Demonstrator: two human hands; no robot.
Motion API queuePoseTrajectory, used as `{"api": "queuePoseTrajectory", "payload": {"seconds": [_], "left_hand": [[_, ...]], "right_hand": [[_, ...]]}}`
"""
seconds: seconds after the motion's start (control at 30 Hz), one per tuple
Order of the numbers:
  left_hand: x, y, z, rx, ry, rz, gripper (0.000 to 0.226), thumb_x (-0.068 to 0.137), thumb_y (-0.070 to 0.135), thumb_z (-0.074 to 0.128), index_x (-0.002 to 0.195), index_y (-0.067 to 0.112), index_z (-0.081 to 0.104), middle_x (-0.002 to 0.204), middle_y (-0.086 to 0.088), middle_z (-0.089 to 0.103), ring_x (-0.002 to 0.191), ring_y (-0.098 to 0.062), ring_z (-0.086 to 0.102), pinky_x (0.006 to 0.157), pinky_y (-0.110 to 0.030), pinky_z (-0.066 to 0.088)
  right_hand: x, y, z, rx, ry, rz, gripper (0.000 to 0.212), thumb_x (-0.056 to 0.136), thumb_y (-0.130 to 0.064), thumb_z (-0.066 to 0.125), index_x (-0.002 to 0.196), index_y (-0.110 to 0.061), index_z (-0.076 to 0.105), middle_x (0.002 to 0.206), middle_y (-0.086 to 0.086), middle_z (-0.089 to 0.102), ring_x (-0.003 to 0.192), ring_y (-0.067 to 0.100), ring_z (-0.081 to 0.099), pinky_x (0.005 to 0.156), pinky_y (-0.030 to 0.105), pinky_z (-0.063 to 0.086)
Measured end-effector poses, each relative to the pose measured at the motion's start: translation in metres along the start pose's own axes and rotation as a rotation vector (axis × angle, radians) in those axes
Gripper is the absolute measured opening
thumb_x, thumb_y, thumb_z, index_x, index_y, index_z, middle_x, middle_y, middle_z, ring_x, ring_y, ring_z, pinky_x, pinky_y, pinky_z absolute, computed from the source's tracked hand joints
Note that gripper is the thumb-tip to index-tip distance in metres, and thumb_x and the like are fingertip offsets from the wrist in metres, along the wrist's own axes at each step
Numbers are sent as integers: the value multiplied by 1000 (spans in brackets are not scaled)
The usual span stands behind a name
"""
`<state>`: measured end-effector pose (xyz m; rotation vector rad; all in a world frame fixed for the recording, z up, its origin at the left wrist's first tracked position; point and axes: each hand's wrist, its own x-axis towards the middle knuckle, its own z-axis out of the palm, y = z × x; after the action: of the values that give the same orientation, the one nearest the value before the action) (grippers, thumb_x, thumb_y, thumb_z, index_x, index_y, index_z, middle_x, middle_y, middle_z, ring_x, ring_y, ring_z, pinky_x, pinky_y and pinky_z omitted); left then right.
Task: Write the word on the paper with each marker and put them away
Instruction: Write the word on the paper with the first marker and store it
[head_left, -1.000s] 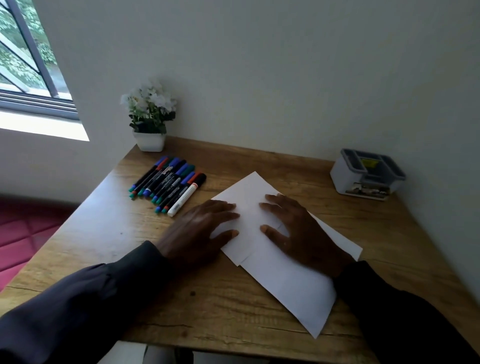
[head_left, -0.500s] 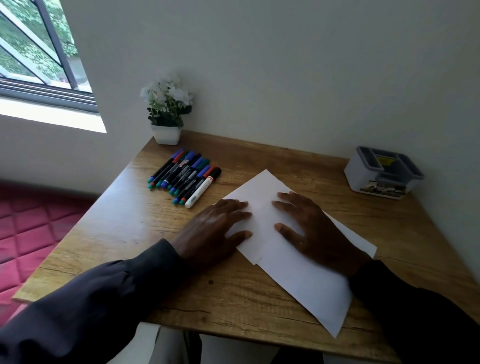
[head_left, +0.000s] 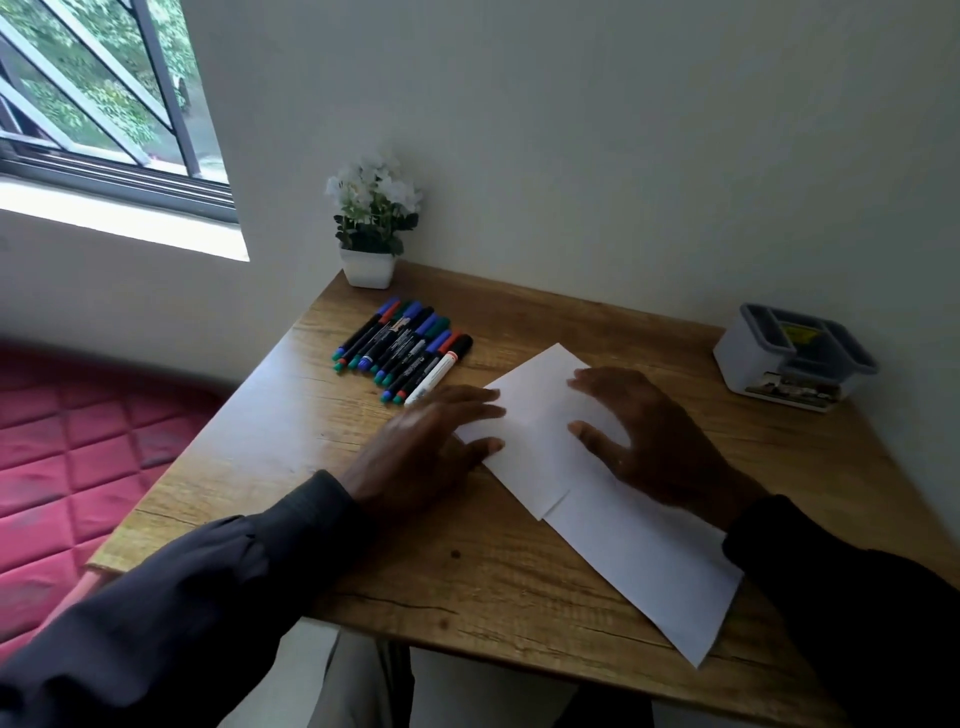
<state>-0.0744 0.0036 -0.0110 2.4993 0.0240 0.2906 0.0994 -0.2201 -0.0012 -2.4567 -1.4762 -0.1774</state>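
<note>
Left hand (head_left: 421, 447) and right hand (head_left: 654, 441) lie flat on paper (head_left: 535, 415), fingers (head_left: 478, 410) straight, gripping nothing. Best: right pins paper, left takes nearest marker (head_left: 434, 371) just left of paper.

I am looking at a room in a home, most likely a small study corner. A wooden table (head_left: 291, 415) stands against a plain white wall (head_left: 623, 130). To the left of the table is a barred window (head_left: 104, 104) with green trees outside, and below it a red quilted mattress (head_left: 78, 441). On the table's far left corner stands a pot of white flowers (head_left: 370, 228), with markers (head_left: 405, 351) beside it. On the far right is a grey desk organizer (head_left: 795, 358).
</note>
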Motion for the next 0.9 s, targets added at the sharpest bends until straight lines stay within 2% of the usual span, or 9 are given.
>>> {"api": "queuePoseTrajectory", "payload": {"seconds": [0.13,0.2,0.23,0.37,0.43,0.53,0.63,0.8,0.9], "left_hand": [[-13,-12,-13,-64,174,-15,40,94,37,59,134,31,57,144,12,51,129,-3,48,101,-32,51],[-19,-19,-20,-72,264,-22,40,93,29,63,133,26,60,140,9,56,124,-4,54,98,-35,54],[-22,-23,-23,-68,299,-23,40,92,22,65,132,25,61,138,8,59,124,-5,54,99,-35,53],[-30,-32,-32,-45,363,-28,37,91,14,69,127,22,65,131,7,64,121,-6,58,98,-38,54],[-33,-35,-34,-34,387,-22,35,90,17,69,126,21,66,129,7,65,120,-5,58,96,-37,55],[-33,-39,-36,-23,408,-21,36,89,16,71,124,21,67,127,7,66,120,-5,59,95,-37,55],[-33,-42,-38,-19,429,-40,36,88,16,72,124,22,67,128,5,66,122,-8,59,97,-41,55],[-33,-41,-42,-31,474,-72,38,87,8,72,123,21,67,128,-2,66,121,-16,60,95,-42,56],[-29,-35,-45,-59,515,-83,36,87,6,70,121,19,69,126,-4,67,114,-17,64,90,-36,57]], "right_hand": [[40,-23,-10,15,24,-114,37,96,-35,57,122,-11,70,118,7,73,104,23,70,90,35,59],[65,-38,-4,-30,-2,-219,21,96,-19,64,110,-7,73,101,11,75,87,25,71,74,31,57],[78,-47,0,-61,-11,-262,18,94,-11,66,111,-5,72,101,12,74,86,27,70,72,32,56],[117,-77,19,-47,-43,-361,33,95,-3,63,127,-10,66,120,11,70,102,26,67,83,36,57],[125,-85,26,-19,-51,-388,35,93,1,65,126,-11,66,123,10,68,104,25,67,83,32,55],[127,-88,32,-14,-74,-399,33,90,5,66,119,-10,68,122,11,67,104,27,66,83,39,58],[126,-83,35,-9,-92,-391,30,92,3,63,119,-9,69,127,11,64,111,25,63,88,34,54],[120,-69,33,-82,-75,-468,30,90,5,62,116,-8,70,124,13,64,115,26,58,93,39,54],[113,-56,30,-69,111,-501,32,91,6,51,114,-7,70,110,15,67,105,28,61,90,42,53]]}}
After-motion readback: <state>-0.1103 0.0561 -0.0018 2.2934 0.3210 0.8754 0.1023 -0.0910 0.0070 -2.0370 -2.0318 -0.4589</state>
